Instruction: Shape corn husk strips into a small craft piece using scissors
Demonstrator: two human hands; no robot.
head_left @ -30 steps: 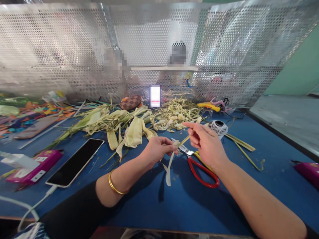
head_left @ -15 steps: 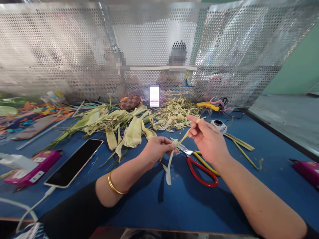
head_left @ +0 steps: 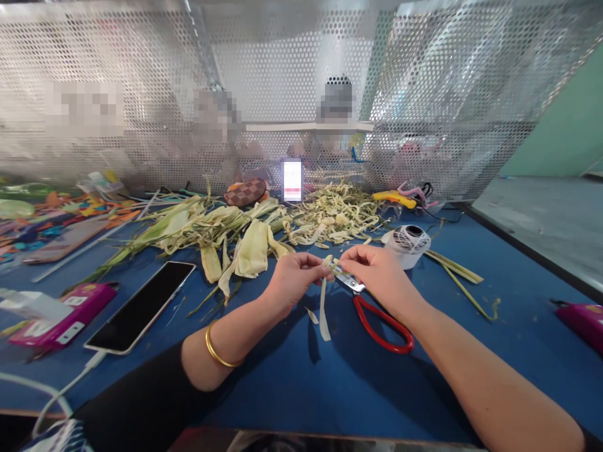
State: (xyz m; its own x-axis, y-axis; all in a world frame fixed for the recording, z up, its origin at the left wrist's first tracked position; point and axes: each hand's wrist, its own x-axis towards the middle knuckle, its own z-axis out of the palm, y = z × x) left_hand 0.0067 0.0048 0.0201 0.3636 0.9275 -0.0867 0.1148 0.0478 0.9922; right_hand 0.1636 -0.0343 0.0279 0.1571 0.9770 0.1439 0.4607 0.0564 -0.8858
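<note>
A thin pale strip of corn husk hangs from the fingertips of my left hand, which are pinched on it. My right hand is closed close beside, its thumb and forefinger on the same husk piece where it looks bunched or knotted. Under my right hand lies a pair of scissors with red handles; its blades point up and left, partly hidden by the fingers. A white spool of thread stands just beyond my right hand.
Large husk leaves and a heap of shredded husk lie at the back. A phone on a cable and a purple box are at left. Stalks lie right. A perforated metal screen closes the far side.
My right hand has come down and left to my left hand, where before it held the strip's end stretched up and away. The spool now shows more fully.
</note>
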